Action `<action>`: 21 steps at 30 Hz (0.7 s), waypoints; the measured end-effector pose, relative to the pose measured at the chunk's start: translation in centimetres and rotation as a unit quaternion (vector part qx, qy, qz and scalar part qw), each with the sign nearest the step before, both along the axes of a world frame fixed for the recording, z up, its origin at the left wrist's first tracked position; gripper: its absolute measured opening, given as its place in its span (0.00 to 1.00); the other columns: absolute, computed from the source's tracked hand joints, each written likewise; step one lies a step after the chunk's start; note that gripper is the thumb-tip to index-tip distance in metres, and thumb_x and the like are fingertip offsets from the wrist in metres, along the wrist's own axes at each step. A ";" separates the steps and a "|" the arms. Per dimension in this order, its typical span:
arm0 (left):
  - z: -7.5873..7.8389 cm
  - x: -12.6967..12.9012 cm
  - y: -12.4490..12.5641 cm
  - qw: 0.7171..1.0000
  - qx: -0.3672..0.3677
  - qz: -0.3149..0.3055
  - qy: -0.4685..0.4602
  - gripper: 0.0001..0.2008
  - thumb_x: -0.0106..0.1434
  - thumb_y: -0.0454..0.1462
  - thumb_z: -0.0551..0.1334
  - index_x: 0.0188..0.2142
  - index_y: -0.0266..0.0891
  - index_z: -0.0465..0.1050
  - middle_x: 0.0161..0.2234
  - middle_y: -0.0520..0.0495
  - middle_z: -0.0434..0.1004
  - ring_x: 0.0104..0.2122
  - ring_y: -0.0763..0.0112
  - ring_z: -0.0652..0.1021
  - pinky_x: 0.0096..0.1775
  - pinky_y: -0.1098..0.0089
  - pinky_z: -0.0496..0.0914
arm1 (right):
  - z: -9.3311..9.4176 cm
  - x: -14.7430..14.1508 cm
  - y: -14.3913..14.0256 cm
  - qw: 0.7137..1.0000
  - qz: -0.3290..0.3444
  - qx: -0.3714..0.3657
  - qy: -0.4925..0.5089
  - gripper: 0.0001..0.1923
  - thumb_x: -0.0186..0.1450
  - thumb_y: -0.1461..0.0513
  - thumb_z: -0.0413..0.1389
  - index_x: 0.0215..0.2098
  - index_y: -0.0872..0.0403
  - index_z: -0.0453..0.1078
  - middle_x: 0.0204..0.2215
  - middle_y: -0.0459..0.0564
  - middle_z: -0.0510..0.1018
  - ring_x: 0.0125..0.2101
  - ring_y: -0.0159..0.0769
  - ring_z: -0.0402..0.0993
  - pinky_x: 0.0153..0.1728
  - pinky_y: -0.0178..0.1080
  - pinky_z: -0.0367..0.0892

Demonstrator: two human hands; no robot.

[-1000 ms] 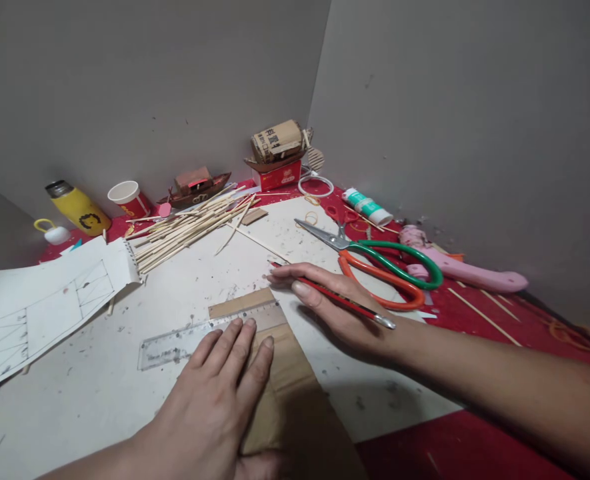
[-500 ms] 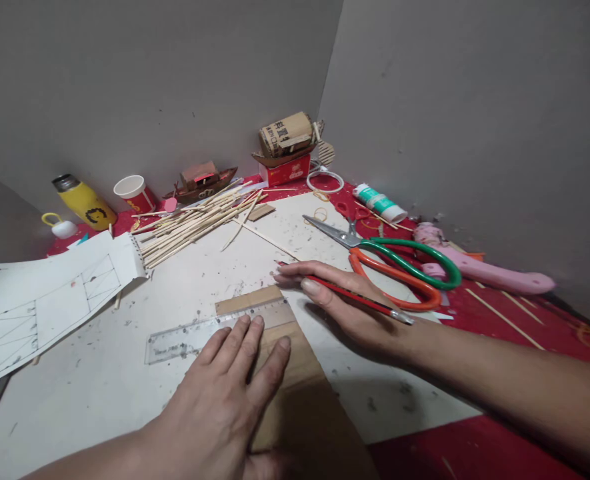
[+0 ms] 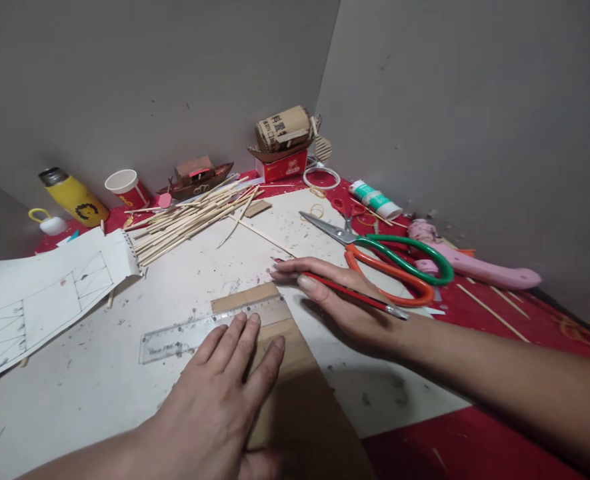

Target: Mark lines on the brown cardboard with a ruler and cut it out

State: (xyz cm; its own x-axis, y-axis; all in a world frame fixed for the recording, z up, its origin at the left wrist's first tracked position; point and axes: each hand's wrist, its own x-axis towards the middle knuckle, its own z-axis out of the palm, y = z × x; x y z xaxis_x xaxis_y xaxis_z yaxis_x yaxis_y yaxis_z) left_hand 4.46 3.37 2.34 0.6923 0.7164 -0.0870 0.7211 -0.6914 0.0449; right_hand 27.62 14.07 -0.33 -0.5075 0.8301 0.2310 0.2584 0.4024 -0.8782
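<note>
My left hand [image 3: 219, 393] lies flat on a strip of brown cardboard [image 3: 295, 387], its fingertips pressing a clear plastic ruler [image 3: 175, 339] that crosses the strip's far end. My right hand [image 3: 345, 300] rests just right of the strip on the white board [image 3: 125, 387] and holds a red pencil [image 3: 359, 299] between its fingers, tip pointing left.
Large scissors [image 3: 389, 257] with green and orange handles lie behind my right hand, a pink tool [image 3: 475, 267] and a glue tube [image 3: 375, 199] further right. A pile of bamboo sticks [image 3: 189, 219], a drawing sheet [image 3: 39, 297], a yellow flask [image 3: 75, 197], a paper cup [image 3: 127, 188] and model boats [image 3: 199, 175] stand at the back.
Both hands stay where they were on the cardboard, ruler and pencil. Only the view has shifted slightly.
</note>
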 end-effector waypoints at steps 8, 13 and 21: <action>0.0 0.1 -0.1 1.000 0.000 -0.007 -0.005 0.49 0.58 0.59 0.64 0.68 0.30 0.56 0.66 0.16 0.50 0.65 0.29 0.58 0.54 0.37 0.68 | -0.1 -0.1 0.0 1.000 -0.014 -0.021 0.015 0.19 0.73 0.49 0.49 0.54 0.48 0.71 0.52 0.52 0.80 0.54 0.44 0.76 0.59 0.51 0.67; 0.4 0.3 0.0 1.000 -0.013 -0.008 0.008 0.50 0.58 0.59 0.64 0.68 0.29 0.55 0.66 0.15 0.50 0.65 0.29 0.58 0.55 0.37 0.67 | -0.3 -0.1 0.0 0.999 -0.015 -0.031 0.024 0.19 0.73 0.48 0.49 0.54 0.47 0.71 0.52 0.51 0.80 0.53 0.44 0.76 0.58 0.49 0.67; -1.1 -0.6 0.3 0.997 0.064 -0.028 0.016 0.45 0.63 0.60 0.57 0.69 0.32 0.55 0.65 0.19 0.57 0.64 0.34 0.64 0.54 0.45 0.70 | -0.7 -0.4 0.2 0.998 0.007 -0.039 0.050 0.17 0.74 0.51 0.49 0.56 0.47 0.69 0.53 0.51 0.79 0.54 0.39 0.75 0.56 0.44 0.67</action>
